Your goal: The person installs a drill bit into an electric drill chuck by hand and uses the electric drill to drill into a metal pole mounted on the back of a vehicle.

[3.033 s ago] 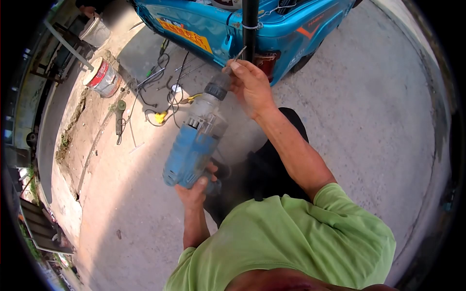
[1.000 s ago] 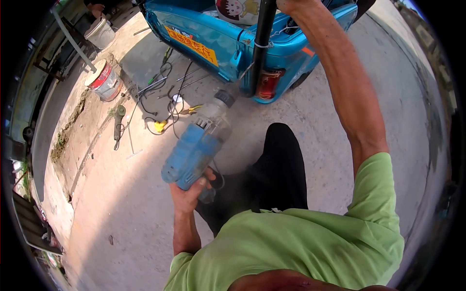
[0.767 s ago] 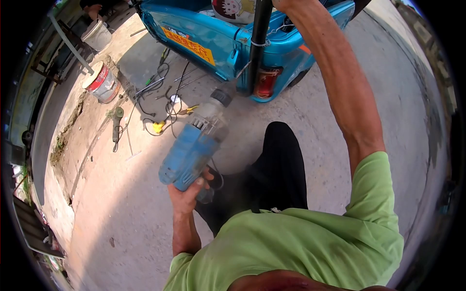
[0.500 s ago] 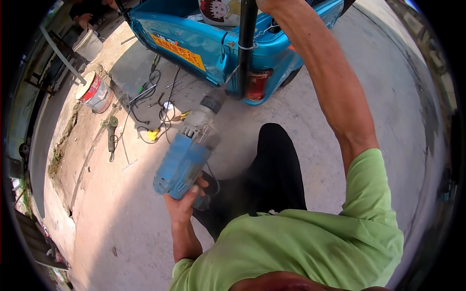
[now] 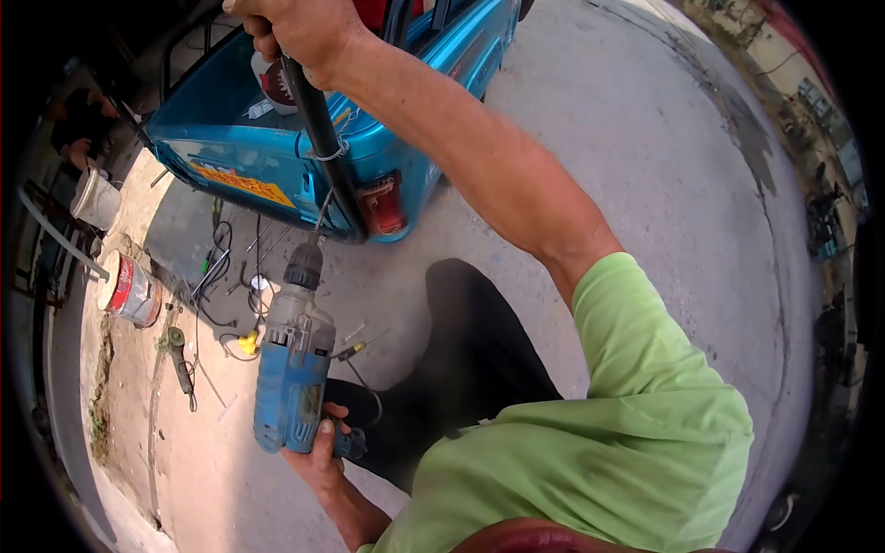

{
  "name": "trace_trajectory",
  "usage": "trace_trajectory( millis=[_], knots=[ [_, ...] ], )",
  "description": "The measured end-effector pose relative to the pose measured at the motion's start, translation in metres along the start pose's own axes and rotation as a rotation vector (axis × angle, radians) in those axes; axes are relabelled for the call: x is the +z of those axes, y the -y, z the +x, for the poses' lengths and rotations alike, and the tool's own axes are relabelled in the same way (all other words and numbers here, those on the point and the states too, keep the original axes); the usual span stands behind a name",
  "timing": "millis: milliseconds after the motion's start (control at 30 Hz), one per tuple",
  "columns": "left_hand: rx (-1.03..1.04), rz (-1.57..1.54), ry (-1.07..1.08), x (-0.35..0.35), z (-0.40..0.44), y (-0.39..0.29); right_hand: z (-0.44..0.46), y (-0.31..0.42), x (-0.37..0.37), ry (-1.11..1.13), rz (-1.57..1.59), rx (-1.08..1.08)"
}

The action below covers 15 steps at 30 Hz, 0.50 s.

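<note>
Teal vehicle: rear end (image 5: 267, 152) faces the person; the red tail light (image 5: 381, 203) sits just right of the post's lower end.
Black post: upright member (image 5: 321, 134) leaning in view, top toward the left, foot toward the right.
Blue drill: in front of the person (image 5: 295, 369), left of the bent knee, below and short of the post.
Drill's long axis: runs away from the person, nearly straight up the view with a slight lean right; the body extends forward from the left hand.
Nearer hand: left hand (image 5: 318, 456), clasped about the drill's handle at the rear.
Farther hand: right hand (image 5: 304, 28), curled round the post's upper part, well apart from the drill.
Chuck: forward end (image 5: 304, 265), directed at the post's lower part.
Drill bit: slim, in line with the chuck (image 5: 323, 214), meeting the post at a slant in view; tip contact cannot be confirmed.
</note>
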<state>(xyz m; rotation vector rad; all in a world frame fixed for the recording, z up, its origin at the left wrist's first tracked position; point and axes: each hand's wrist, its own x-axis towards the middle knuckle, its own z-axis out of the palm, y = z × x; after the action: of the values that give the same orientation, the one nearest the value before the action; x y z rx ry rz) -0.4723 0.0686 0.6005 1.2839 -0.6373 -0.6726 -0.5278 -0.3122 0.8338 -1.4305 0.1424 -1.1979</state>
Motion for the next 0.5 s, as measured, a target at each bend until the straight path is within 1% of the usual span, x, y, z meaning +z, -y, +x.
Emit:
trace_trajectory(
  millis=[100, 200, 300, 400, 500],
  knots=[
    [-0.021, -0.01, 0.009, -0.002, -0.001, -0.004, 0.001, -0.002, 0.0, 0.014, 0.038, -0.031],
    [-0.027, -0.015, 0.018, -0.004, -0.001, -0.004, -0.001, -0.002, 0.001, 0.013, 0.054, -0.016],
    [-0.018, 0.013, 0.007, -0.005, -0.002, -0.001, -0.004, -0.001, 0.003, -0.037, -0.009, -0.032],
    [-0.011, -0.003, 0.012, -0.002, 0.0, -0.004, -0.012, 0.016, 0.005, -0.053, -0.105, 0.041],
    [-0.02, -0.018, -0.006, 0.002, -0.001, -0.009, -0.005, 0.003, 0.002, 0.002, -0.008, -0.013]
  ],
)
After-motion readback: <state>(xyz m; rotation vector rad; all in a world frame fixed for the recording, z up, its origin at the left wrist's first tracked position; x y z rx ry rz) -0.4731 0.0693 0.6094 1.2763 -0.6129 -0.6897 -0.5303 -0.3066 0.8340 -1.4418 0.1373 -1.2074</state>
